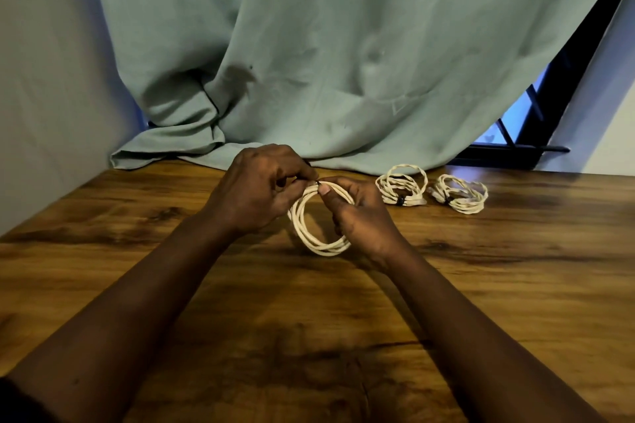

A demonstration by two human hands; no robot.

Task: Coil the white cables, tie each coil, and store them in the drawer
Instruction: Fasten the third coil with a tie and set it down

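A white cable coil (318,242) stands upright above the wooden table (515,268), held between both hands. My left hand (256,188) pinches the top of the coil, where a small dark piece shows at my fingertips. My right hand (357,213) grips the coil's right side, its thumb pressed on the top strands. Two more white coils lie flat on the table to the right: one (402,185) with a dark tie round it, and another (460,194) beside it, also with a dark tie. No drawer is in view.
A green curtain (309,61) hangs behind the table and bunches onto its far edge. A dark window frame (556,102) shows at the right. A pale wall stands to the left of the table.
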